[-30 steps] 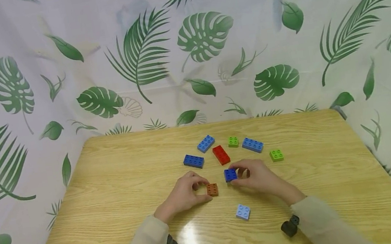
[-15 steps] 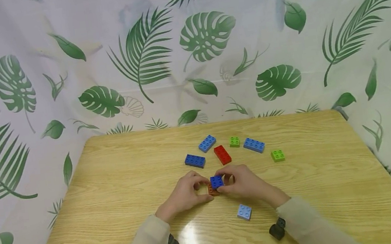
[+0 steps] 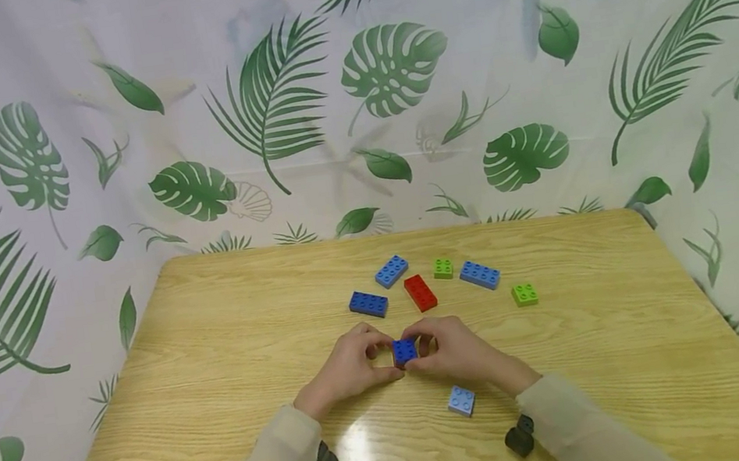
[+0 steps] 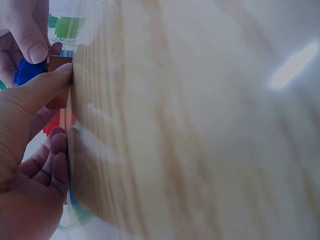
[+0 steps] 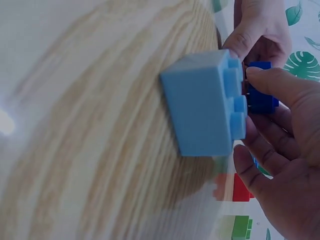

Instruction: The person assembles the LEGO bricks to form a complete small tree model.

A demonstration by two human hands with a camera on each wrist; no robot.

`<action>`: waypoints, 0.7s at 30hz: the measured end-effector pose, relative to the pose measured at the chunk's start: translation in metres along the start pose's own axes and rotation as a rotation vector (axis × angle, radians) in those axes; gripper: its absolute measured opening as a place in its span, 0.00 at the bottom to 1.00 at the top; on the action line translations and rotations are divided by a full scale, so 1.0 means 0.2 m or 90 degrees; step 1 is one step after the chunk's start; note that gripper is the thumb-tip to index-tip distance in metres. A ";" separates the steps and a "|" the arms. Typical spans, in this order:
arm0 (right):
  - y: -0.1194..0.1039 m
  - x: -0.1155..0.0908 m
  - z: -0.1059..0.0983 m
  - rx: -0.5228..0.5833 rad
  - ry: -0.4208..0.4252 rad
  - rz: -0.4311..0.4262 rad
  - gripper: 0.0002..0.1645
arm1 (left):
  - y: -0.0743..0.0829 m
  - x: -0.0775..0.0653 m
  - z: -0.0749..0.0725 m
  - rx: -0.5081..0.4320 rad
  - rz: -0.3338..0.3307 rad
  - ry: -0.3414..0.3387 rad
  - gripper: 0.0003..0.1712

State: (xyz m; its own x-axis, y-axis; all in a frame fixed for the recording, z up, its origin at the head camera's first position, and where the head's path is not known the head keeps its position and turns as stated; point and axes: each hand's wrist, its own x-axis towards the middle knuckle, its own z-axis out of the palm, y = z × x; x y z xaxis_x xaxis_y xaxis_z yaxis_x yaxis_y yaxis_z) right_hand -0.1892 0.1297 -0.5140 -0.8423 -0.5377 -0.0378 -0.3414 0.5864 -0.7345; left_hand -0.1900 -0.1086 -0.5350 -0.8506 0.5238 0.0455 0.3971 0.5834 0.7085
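Observation:
Near the middle of the table, my left hand point(image 3: 353, 367) pinches a brown toy building brick point(image 4: 59, 62) between thumb and fingers, low at the tabletop. Directly over it is a dark blue four-stud brick point(image 3: 404, 351), which my right hand point(image 3: 453, 349) holds by its sides. The blue brick point(image 4: 29, 71) meets the brown one's studded side in the left wrist view. Whether the two are pressed fully together I cannot tell. From the head view, the blue brick hides most of the brown one.
A light blue four-stud brick point(image 3: 461, 401) lies in front of my right hand. Beyond the hands are a dark blue long brick point(image 3: 369, 304), a red brick point(image 3: 420, 293), two mid-blue long bricks point(image 3: 392, 271) and two green bricks point(image 3: 524, 294). A leaf-patterned curtain point(image 3: 296, 115) hangs behind the table point(image 3: 224, 306).
My right hand has carried the dark blue four-stud brick leftward, over the brown brick, and lowered it onto it. My left hand has kept its hold on the brown brick in place.

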 end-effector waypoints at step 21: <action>-0.02 0.01 0.01 0.005 -0.003 0.017 0.16 | -0.01 0.01 0.00 0.001 0.006 0.003 0.23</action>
State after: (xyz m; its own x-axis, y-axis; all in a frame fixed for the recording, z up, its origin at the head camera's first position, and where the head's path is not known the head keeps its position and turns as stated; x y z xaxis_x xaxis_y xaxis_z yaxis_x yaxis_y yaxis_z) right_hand -0.1898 0.1254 -0.5130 -0.8489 -0.5249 -0.0616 -0.3152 0.5965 -0.7381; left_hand -0.1931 -0.1082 -0.5376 -0.8486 0.5262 0.0547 0.4053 0.5802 0.7065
